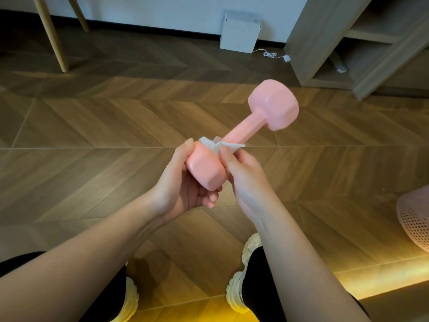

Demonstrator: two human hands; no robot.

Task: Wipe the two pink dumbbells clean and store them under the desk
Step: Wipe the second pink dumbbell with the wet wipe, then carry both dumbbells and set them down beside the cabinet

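Floor: herringbone wood planks (92, 126), brown, with a warm yellow glow (383, 282) along the near right edge.
Wall: white (162, 10), with a dark skirting strip (139, 31) at its foot.
Box: white box (239, 33) standing on the floor, leaning against the wall.
Cable: thin white cable (270, 54) running from the box to a small white plug (287, 58) on the floor.
Legs: two slanted light wooden legs (52, 36), far left.
Shelving: open grey-wood shelf unit (301, 43), far right.
Right edge: pink perforated object (415, 219), cut off by the frame.
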